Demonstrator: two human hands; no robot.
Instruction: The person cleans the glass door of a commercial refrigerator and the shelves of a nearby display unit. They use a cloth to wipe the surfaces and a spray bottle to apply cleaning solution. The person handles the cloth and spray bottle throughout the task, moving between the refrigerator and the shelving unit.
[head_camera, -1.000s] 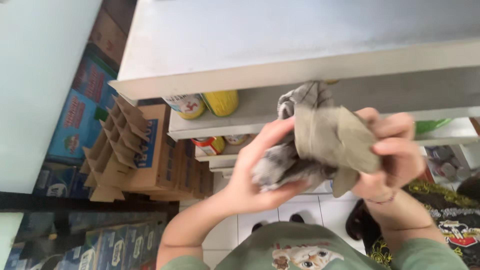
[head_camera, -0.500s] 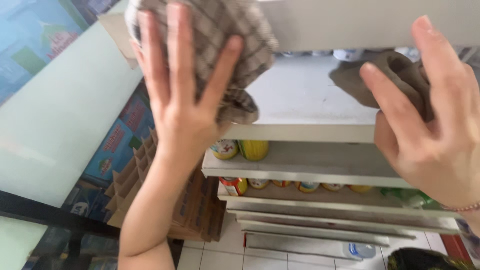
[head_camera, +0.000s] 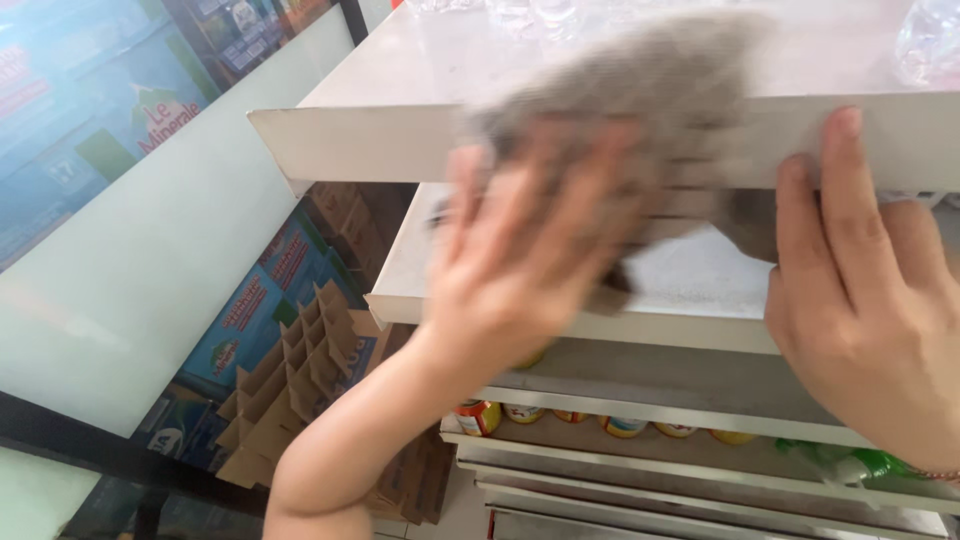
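Observation:
My left hand (head_camera: 520, 270) presses a grey checked cloth (head_camera: 640, 90) against the front lip and top of the upper white shelf (head_camera: 360, 140); hand and cloth are blurred by motion. My right hand (head_camera: 860, 320) lies at the right with its fingers stretched up over the same shelf's front edge. A dark brown cloth (head_camera: 748, 222) shows just left of that hand, tucked under its palm. Below is a second white shelf (head_camera: 690, 290).
Clear plastic bottles (head_camera: 930, 40) stand on the upper shelf's far side. Cans (head_camera: 480, 415) line a lower shelf, with a green packet (head_camera: 850, 465) at the right. A cardboard divider (head_camera: 290, 380) and printed cartons stand on the floor at the left, beside a pale wall panel (head_camera: 130, 270).
Both hands have risen from chest height to the shelves. The two cloths have been separated; the left hand now sweeps the checked cloth across the upper shelf, and the right hand rests on its edge.

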